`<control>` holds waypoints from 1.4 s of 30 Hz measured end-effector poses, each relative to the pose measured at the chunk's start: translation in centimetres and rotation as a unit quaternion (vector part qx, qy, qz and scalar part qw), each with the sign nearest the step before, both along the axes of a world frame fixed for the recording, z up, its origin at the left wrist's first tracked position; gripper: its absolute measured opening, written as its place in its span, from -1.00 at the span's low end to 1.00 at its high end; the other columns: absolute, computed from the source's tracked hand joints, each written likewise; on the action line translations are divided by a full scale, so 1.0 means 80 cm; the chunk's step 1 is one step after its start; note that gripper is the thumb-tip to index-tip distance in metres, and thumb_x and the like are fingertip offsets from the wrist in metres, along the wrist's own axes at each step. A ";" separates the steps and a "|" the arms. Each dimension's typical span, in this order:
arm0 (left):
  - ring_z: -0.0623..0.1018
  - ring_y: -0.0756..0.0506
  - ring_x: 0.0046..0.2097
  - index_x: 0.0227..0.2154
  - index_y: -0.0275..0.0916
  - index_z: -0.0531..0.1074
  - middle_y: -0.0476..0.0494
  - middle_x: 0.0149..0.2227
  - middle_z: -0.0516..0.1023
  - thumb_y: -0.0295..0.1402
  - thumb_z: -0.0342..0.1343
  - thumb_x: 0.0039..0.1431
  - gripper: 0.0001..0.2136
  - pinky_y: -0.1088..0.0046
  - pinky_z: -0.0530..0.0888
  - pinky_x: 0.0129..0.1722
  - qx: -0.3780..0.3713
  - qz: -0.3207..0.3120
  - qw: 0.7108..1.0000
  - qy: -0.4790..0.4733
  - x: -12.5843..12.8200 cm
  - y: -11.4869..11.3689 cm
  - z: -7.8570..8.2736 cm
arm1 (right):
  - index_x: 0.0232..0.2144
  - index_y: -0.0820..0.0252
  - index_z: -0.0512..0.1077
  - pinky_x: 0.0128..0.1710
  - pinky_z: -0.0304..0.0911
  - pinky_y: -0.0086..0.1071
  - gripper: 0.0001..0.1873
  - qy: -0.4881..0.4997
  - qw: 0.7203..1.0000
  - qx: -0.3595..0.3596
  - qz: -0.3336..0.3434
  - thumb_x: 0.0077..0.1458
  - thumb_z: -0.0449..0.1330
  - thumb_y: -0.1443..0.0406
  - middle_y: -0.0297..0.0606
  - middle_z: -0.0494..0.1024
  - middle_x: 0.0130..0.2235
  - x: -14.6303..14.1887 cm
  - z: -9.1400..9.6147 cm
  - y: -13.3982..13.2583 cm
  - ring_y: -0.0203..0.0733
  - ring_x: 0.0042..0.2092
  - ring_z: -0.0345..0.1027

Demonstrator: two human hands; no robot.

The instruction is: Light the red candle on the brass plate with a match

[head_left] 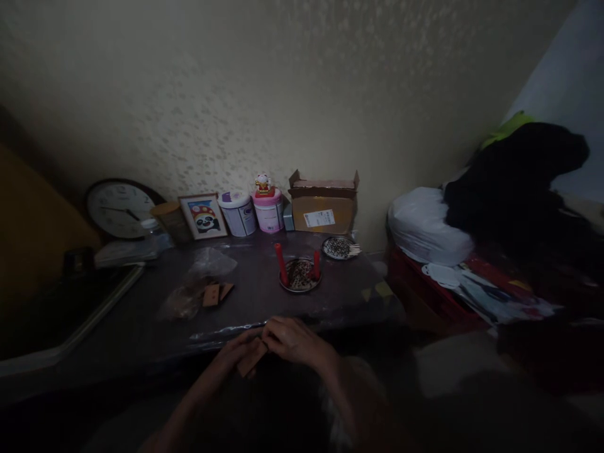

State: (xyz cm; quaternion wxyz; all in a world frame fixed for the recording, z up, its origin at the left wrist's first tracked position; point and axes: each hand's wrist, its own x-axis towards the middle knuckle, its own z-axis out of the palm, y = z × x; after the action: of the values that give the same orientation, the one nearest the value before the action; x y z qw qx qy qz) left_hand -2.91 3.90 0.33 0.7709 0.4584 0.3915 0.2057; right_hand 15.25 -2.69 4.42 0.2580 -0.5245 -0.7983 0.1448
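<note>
My left hand (236, 347) is closed around a small flat brown piece (251, 360), perhaps leather or card, just in front of the table's front edge. My right hand (291, 340) pinches at the upper right end of the same piece; the fingertips are partly hidden. On the table beyond lie similar brown pieces (211, 295), one with small dark marks, beside a crumpled clear plastic bag (182, 302). Past my right hand, a round metal dish (301, 286) of dark and pale specks holds two red sticks (280, 261), which look like candles or handles.
A second speckled dish (338, 246) with white sticks stands behind. Along the wall are a cardboard box (325, 211), two tubs (236, 214), a panda picture (204, 216) and a clock (120, 209). A dark-surfaced framed board (80, 327) lies left; white bags (427, 226) sit right.
</note>
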 end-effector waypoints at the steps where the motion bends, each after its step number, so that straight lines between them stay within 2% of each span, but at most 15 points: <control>1: 0.44 0.01 -0.58 -0.19 -0.21 0.48 -0.07 -0.48 0.55 -0.25 0.26 -0.12 -0.63 0.53 0.33 -0.61 0.016 0.003 1.000 0.000 0.000 -0.005 0.005 | -0.33 0.13 0.33 -0.33 0.10 -0.49 -0.95 0.003 1.000 -0.002 0.000 0.13 0.09 0.37 -0.38 0.42 -0.32 0.000 -0.002 0.000 -0.32 -0.32 0.31; 6: 0.44 0.01 -0.53 -0.21 -0.20 0.49 -0.05 -0.44 0.55 -0.27 0.27 -0.13 -0.65 0.55 0.32 -0.58 0.047 0.009 0.999 -0.003 0.005 -0.018 0.014 | -0.33 0.11 0.33 -0.30 0.10 -0.48 -0.93 0.007 1.000 -0.006 -0.010 0.10 0.10 0.38 -0.40 0.42 -0.33 -0.001 -0.005 -0.001 -0.31 -0.29 0.32; 11: 0.49 -0.05 -0.40 -0.22 -0.22 0.49 -0.02 -0.50 0.50 -0.27 0.23 -0.05 -0.71 0.51 0.37 -0.41 0.096 0.011 0.995 -0.027 0.006 -0.019 0.015 | -0.35 0.13 0.32 -0.32 0.10 -0.49 -0.91 0.007 1.000 0.013 -0.010 0.07 0.11 0.41 -0.40 0.41 -0.34 -0.003 -0.003 -0.001 -0.33 -0.33 0.29; 17: 0.48 -0.10 -0.26 -0.20 -0.23 0.48 -0.08 -0.32 0.54 -0.27 0.23 -0.06 -0.68 0.46 0.36 -0.26 0.141 0.017 0.990 -0.022 0.005 -0.017 0.018 | -0.38 0.14 0.30 -0.31 0.10 -0.49 -0.87 0.015 1.000 0.016 -0.017 0.04 0.08 0.46 -0.40 0.37 -0.35 -0.006 0.000 -0.001 -0.34 -0.32 0.27; 23: 0.45 -0.09 -0.28 -0.16 -0.24 0.44 -0.05 -0.36 0.50 -0.23 0.16 -0.01 -0.67 0.45 0.34 -0.25 0.222 0.024 0.974 0.028 0.007 -0.019 0.015 | -0.38 0.14 0.28 -0.28 0.12 -0.47 -0.88 0.010 1.000 0.003 -0.026 0.05 0.07 0.45 -0.38 0.39 -0.33 -0.008 0.000 0.000 -0.31 -0.29 0.28; 30: 0.46 -0.17 -0.12 -0.13 -0.22 0.42 -0.13 -0.19 0.52 -0.21 0.08 0.04 -0.66 0.34 0.34 -0.10 0.272 0.021 0.961 0.031 0.006 -0.014 0.003 | -0.40 0.14 0.27 -0.30 0.14 -0.46 -0.89 0.016 0.999 -0.007 -0.043 0.05 0.04 0.44 -0.36 0.39 -0.34 -0.010 0.000 0.003 -0.30 -0.31 0.30; 37: 0.49 -0.18 -0.15 -0.10 -0.26 0.41 -0.18 -0.19 0.55 -0.21 0.08 0.04 -0.63 0.33 0.37 -0.14 0.256 0.073 0.964 0.024 0.006 -0.011 0.000 | -0.44 0.14 0.27 -0.35 0.12 -0.44 -0.84 0.027 0.996 -0.003 -0.080 -0.03 0.03 0.49 -0.37 0.38 -0.39 -0.007 -0.002 0.006 -0.28 -0.36 0.29; 40: 0.50 -0.17 -0.20 -0.12 -0.24 0.42 -0.15 -0.23 0.57 -0.18 0.09 0.03 -0.63 0.35 0.39 -0.20 0.229 0.114 0.967 0.013 0.006 -0.009 0.005 | -0.44 0.15 0.30 -0.35 0.15 -0.43 -0.83 0.080 0.991 -0.004 -0.109 -0.04 0.02 0.50 -0.37 0.38 -0.43 -0.003 -0.004 0.012 -0.27 -0.36 0.30; 42: 0.51 -0.16 -0.22 -0.12 -0.24 0.42 -0.13 -0.24 0.57 -0.17 0.12 0.00 -0.62 0.36 0.39 -0.22 0.208 0.137 0.968 -0.003 0.005 -0.008 0.008 | -0.35 0.16 0.35 -0.29 0.19 -0.42 -0.79 0.138 0.983 -0.001 -0.118 -0.01 0.00 0.49 -0.33 0.42 -0.38 0.000 -0.003 0.015 -0.25 -0.31 0.33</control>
State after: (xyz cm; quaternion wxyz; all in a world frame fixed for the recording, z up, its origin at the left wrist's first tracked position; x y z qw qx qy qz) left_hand -2.54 3.29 0.95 0.6241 0.5503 0.3969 0.3876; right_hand 15.23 -1.50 4.21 0.3803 -0.5907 -0.6873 0.1847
